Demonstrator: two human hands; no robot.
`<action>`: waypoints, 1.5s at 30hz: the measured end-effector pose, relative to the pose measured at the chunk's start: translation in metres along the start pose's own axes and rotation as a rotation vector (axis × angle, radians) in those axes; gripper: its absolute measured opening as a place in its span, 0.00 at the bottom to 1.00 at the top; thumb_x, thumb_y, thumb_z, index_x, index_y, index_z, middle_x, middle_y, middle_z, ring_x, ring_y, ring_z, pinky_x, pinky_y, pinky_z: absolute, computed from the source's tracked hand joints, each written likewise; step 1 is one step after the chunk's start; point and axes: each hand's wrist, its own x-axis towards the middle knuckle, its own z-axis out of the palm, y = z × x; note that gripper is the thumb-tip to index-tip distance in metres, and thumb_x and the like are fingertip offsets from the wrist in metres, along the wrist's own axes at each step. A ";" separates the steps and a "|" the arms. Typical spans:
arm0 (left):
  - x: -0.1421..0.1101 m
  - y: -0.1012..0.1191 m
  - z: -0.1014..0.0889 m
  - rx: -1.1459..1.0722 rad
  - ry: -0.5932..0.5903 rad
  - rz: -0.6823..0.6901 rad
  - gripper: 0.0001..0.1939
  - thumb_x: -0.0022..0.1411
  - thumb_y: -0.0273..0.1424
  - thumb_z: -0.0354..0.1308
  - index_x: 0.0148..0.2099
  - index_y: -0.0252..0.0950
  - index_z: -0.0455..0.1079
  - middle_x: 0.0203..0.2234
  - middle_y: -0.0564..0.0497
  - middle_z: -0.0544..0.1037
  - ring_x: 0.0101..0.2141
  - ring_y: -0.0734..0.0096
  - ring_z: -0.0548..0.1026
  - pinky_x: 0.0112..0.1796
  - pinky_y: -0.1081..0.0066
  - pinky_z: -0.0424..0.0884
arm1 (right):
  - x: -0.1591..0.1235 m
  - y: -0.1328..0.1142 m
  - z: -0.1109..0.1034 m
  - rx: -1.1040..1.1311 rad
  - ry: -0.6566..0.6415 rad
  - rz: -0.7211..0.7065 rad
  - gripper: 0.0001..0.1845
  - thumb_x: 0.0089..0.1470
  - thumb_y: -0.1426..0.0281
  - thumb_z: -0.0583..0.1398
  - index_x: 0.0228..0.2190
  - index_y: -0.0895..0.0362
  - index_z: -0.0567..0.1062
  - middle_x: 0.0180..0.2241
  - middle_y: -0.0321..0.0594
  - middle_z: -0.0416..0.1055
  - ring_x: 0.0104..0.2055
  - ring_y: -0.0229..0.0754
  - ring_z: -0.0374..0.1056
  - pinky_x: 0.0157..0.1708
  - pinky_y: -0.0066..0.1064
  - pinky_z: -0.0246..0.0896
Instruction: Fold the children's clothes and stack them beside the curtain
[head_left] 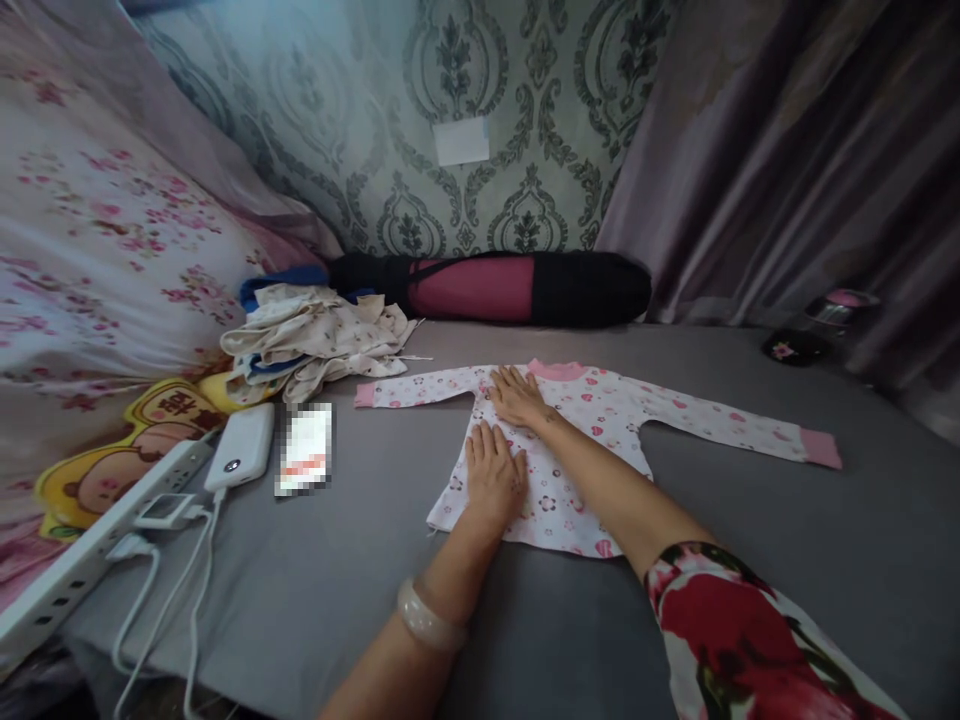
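Note:
A small white long-sleeved shirt (570, 490) with pink flowers and hearts lies spread out on the grey surface. Its collar is pink and points away from me, and both sleeves stretch out sideways to pink cuffs. My left hand (495, 475) rests flat on the left side of the shirt's body, fingers extended. Just beyond it, my right hand (519, 398) lies flat near the left shoulder, below the collar. Neither hand grips the fabric. A pale bangle (429, 615) circles my left wrist.
Crumpled clothes (322, 335) are heaped at the back left, beside a long black and maroon bag (480, 288) along the wall. On the left are a white power bank (241, 445), a power strip (97, 550) with cables, and a pixelated card (305, 448). A dark pink-topped object (817, 325) stands far right.

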 end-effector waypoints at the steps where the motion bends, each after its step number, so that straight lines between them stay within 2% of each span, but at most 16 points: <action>1: 0.000 0.000 0.002 0.006 -0.008 -0.003 0.31 0.68 0.38 0.41 0.64 0.19 0.55 0.63 0.28 0.56 0.63 0.46 0.54 0.60 0.52 0.53 | 0.005 0.000 0.001 -0.009 0.012 0.019 0.32 0.64 0.59 0.40 0.65 0.59 0.51 0.68 0.45 0.43 0.69 0.51 0.37 0.64 0.51 0.29; 6: 0.000 0.003 0.000 0.031 -0.065 -0.009 0.33 0.68 0.42 0.41 0.66 0.23 0.54 0.64 0.28 0.54 0.64 0.43 0.51 0.60 0.49 0.51 | 0.016 -0.007 0.008 -0.007 0.114 0.129 0.33 0.62 0.55 0.44 0.63 0.59 0.55 0.67 0.48 0.47 0.67 0.55 0.40 0.63 0.54 0.30; 9: 0.001 0.002 -0.004 0.054 -0.073 -0.005 0.32 0.68 0.41 0.41 0.66 0.23 0.54 0.64 0.29 0.54 0.64 0.43 0.52 0.60 0.49 0.51 | 0.015 -0.011 0.010 -0.003 0.176 0.126 0.33 0.63 0.56 0.44 0.63 0.60 0.55 0.66 0.50 0.48 0.67 0.55 0.40 0.63 0.53 0.29; 14: 0.000 0.001 -0.005 0.086 -0.076 0.004 0.32 0.68 0.40 0.41 0.66 0.23 0.54 0.63 0.28 0.56 0.63 0.42 0.53 0.59 0.48 0.52 | -0.001 -0.003 0.002 0.042 0.124 0.069 0.31 0.63 0.55 0.45 0.61 0.59 0.59 0.66 0.50 0.46 0.68 0.51 0.40 0.63 0.45 0.32; 17: -0.001 0.001 -0.004 0.088 -0.063 0.014 0.31 0.68 0.38 0.40 0.66 0.22 0.54 0.63 0.28 0.56 0.64 0.42 0.53 0.60 0.49 0.52 | -0.028 0.011 -0.004 0.066 0.075 0.055 0.31 0.64 0.56 0.45 0.61 0.60 0.58 0.67 0.50 0.44 0.68 0.50 0.39 0.64 0.41 0.33; 23: -0.002 -0.001 -0.003 0.083 -0.047 0.028 0.31 0.67 0.37 0.39 0.65 0.22 0.55 0.63 0.28 0.56 0.63 0.43 0.53 0.59 0.49 0.51 | -0.117 0.038 -0.010 0.058 -0.011 0.029 0.33 0.64 0.55 0.41 0.65 0.58 0.52 0.68 0.48 0.39 0.69 0.51 0.33 0.65 0.47 0.27; 30: -0.003 -0.004 -0.003 0.093 -0.039 0.050 0.33 0.68 0.42 0.38 0.65 0.22 0.54 0.63 0.27 0.56 0.63 0.43 0.53 0.60 0.50 0.50 | -0.206 0.040 -0.014 0.023 0.008 -0.060 0.37 0.61 0.51 0.47 0.65 0.56 0.51 0.68 0.49 0.38 0.69 0.53 0.33 0.65 0.49 0.23; 34: -0.004 -0.005 -0.002 0.112 -0.026 0.072 0.36 0.68 0.47 0.38 0.66 0.23 0.54 0.63 0.27 0.56 0.63 0.41 0.53 0.59 0.48 0.50 | -0.238 0.046 -0.023 0.055 -0.045 -0.113 0.36 0.61 0.51 0.48 0.65 0.52 0.51 0.69 0.42 0.37 0.70 0.50 0.33 0.66 0.46 0.25; 38: -0.007 -0.005 -0.004 0.121 -0.013 0.135 0.37 0.67 0.49 0.37 0.65 0.24 0.54 0.63 0.28 0.56 0.63 0.43 0.53 0.59 0.44 0.51 | -0.263 0.062 -0.033 0.096 -0.095 -0.121 0.35 0.62 0.50 0.47 0.65 0.48 0.52 0.69 0.37 0.38 0.70 0.47 0.33 0.66 0.43 0.25; 42: -0.006 -0.006 -0.005 0.098 -0.044 0.227 0.33 0.69 0.45 0.37 0.65 0.27 0.54 0.65 0.32 0.54 0.64 0.47 0.51 0.59 0.44 0.50 | -0.283 0.079 -0.042 0.146 -0.134 -0.098 0.33 0.62 0.51 0.48 0.65 0.47 0.52 0.68 0.33 0.38 0.70 0.45 0.32 0.66 0.44 0.25; 45: 0.001 -0.007 -0.005 0.041 -0.133 0.412 0.27 0.70 0.36 0.36 0.66 0.31 0.52 0.65 0.38 0.55 0.65 0.58 0.52 0.61 0.51 0.51 | -0.288 0.089 -0.052 0.248 -0.170 -0.080 0.31 0.61 0.54 0.51 0.63 0.46 0.58 0.68 0.32 0.42 0.69 0.47 0.36 0.66 0.46 0.29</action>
